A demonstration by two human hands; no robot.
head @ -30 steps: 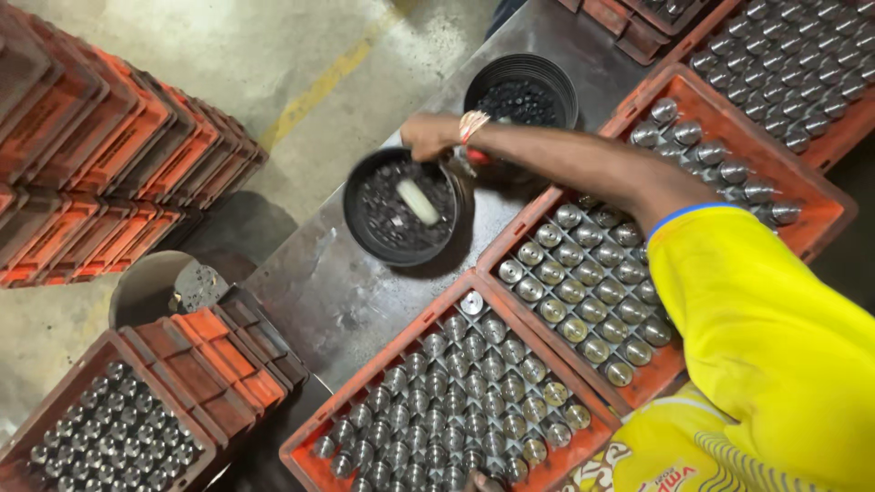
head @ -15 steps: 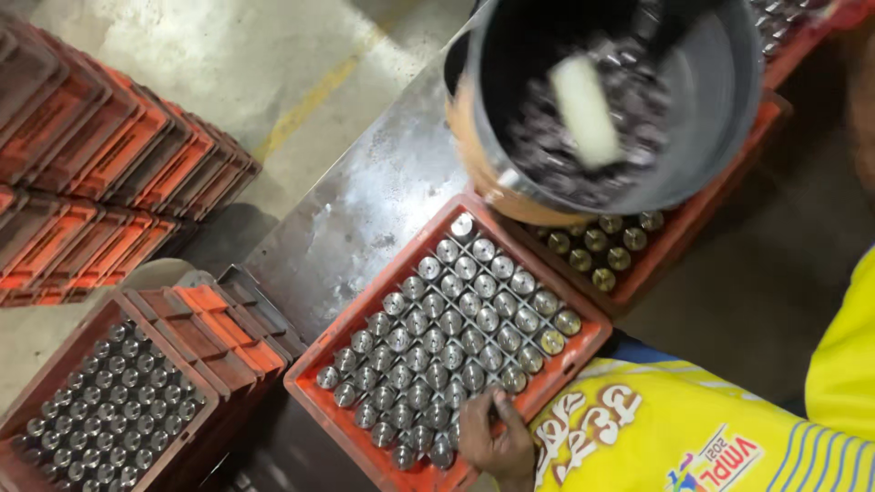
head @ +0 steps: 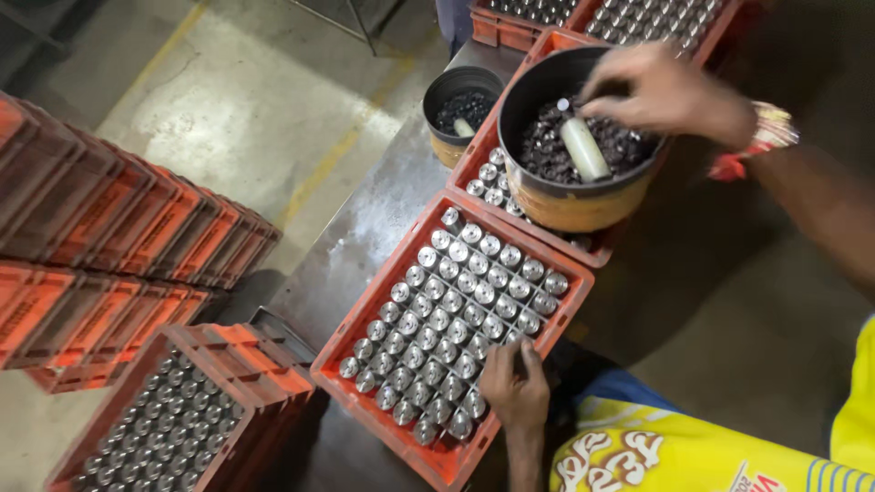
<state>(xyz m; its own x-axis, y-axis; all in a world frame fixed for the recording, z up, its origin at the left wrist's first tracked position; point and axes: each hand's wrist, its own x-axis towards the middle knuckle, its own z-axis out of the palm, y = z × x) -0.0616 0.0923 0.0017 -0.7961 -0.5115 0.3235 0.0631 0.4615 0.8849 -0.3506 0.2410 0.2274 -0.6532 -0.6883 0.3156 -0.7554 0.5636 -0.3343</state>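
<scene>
Over the round black bucket (head: 583, 196), right hand (head: 661, 91) pinches small dark bits; left hand (head: 515, 387) lies released on shiny metal cylinders (head: 456, 310).

Inspector A: Clothing observed?
Inspector B: Yellow shirt (head: 720, 451) at near right, white lettering and blue stripes across it.
Inspector A: Anything on the arms?
Inspector B: Right hand (head: 661, 91), far right: beaded bracelet (head: 773, 128) with red thread. Left hand (head: 515, 387): nothing worn.

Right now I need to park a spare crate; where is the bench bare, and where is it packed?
Bare: the grey bench top left of the near crate, below the small black tub. Packed: both crates, full of silver cylinders; the big tub sits on the far crate.
</scene>
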